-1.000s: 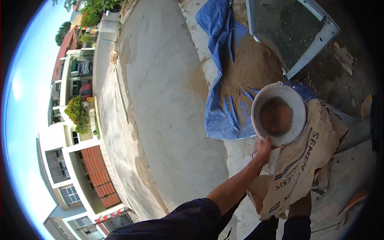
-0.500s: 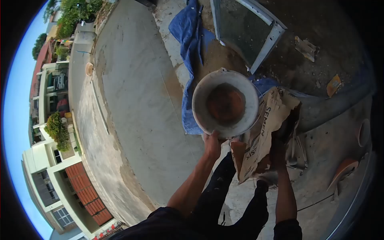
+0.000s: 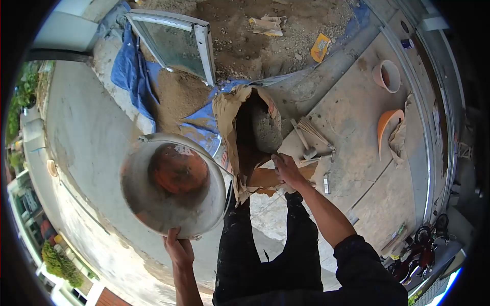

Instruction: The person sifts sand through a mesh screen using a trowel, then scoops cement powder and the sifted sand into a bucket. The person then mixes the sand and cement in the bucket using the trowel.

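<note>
My left hand [image 3: 178,248] grips the lower rim of a grey-crusted bucket [image 3: 204,219], which is tilted so that its reddish bottom shows. A thin wire handle hangs at the bucket's right side. To the right of the bucket stands a torn brown paper cement bag [image 3: 225,115] with its mouth open and grey powder [image 3: 267,131] inside. My right hand [image 3: 288,171] is closed on the torn edge of the bag's mouth.
A framed mesh screen [image 3: 176,43] leans over a sand pile [image 3: 178,94] on a blue tarp [image 3: 127,74]. Right lie a hammer [image 3: 306,145], a small bucket [image 3: 386,76] and an orange curved piece [image 3: 386,122]. A motorcycle [image 3: 421,255] stands lower right.
The view has swung right. The bucket has moved left, away from the bag, and tilted. My right hand, earlier hidden behind or inside the bag, now shows at its edge.
</note>
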### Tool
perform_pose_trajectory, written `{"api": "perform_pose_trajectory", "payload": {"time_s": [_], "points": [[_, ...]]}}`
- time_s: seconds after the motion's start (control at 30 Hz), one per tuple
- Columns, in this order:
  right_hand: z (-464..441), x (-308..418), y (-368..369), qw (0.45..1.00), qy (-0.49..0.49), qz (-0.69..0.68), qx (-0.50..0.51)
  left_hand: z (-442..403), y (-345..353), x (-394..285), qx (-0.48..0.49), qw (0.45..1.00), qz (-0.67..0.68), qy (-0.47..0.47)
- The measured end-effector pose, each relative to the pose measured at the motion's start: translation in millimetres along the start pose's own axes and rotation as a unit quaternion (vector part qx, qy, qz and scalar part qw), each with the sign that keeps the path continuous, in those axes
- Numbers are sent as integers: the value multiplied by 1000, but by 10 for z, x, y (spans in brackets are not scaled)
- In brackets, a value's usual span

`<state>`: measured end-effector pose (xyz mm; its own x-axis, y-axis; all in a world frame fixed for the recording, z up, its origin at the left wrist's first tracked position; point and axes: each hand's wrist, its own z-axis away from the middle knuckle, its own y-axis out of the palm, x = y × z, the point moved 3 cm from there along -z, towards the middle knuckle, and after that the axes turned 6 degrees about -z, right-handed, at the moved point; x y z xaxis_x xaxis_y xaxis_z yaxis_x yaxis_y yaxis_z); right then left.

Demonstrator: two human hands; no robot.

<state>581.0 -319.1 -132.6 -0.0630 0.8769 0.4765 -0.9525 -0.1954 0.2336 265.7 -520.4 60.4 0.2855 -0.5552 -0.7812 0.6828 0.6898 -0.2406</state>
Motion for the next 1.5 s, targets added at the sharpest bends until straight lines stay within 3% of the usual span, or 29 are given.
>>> {"api": "perform_pose_trajectory", "payload": {"time_s": [0.07,0.13,0.27,0.33,0.37,0.47,0.53,0.6,0.63,0.67,0.73,0.8,0.87,1.0,1.1,1.2,1.23,1.27,1.37,1.43,1.47,1.5], "points": [[20,32,-34,1000,-6,3,8,302,-175,-57,-33,998,-32,-32],[119,162,-49,997,-27,71,11,650,-118,-189,21,986,73,-150],[575,608,-189,995,-3,72,66,1184,91,-20,178,957,21,-229],[765,775,-374,993,3,93,77,1368,269,177,259,915,-8,-309],[917,888,-462,990,7,115,87,1455,389,295,251,913,-25,-320],[1320,1294,-717,953,-75,287,59,1460,1000,734,250,923,-28,-290],[1617,1540,-857,944,-57,318,64,1353,1461,1015,227,934,-19,-276],[1816,1655,-1024,830,-198,517,67,1162,1891,1305,231,942,-3,-243],[1951,1707,-1026,822,-126,554,40,1047,2069,1453,231,947,-10,-225],[2010,1612,-1074,822,-123,554,38,946,2234,1538,230,951,-16,-207],[2131,1378,-1165,726,-204,656,-30,813,2536,1453,239,941,5,-239],[2109,1057,-1190,709,-227,666,-47,704,2743,1478,245,932,26,-266],[2064,681,-1201,695,-231,674,-97,593,2859,1589,237,945,66,-215],[2088,280,-1117,709,-250,646,-132,386,2876,1864,263,936,16,-234],[2090,186,-1114,684,-246,666,-165,296,2796,2013,246,940,15,-235],[2062,210,-1111,705,-281,633,-154,219,2697,1981,251,939,-5,-237],[2043,232,-1104,751,-254,595,-128,145,2644,2082,253,955,-34,-151],[1991,300,-1015,752,-255,595,-126,94,2601,2095,250,956,-35,-150],[1651,465,-556,852,-166,494,-51,13,2460,2153,327,940,-74,-67],[1043,250,-263,930,-116,349,-8,-5,2367,2236,346,931,-97,-64],[739,199,-3,991,99,85,-7,1,2328,2291,366,921,-119,-57],[372,141,185,994,94,37,-31,-17,2269,2434,372,910,-160,-89]]}}
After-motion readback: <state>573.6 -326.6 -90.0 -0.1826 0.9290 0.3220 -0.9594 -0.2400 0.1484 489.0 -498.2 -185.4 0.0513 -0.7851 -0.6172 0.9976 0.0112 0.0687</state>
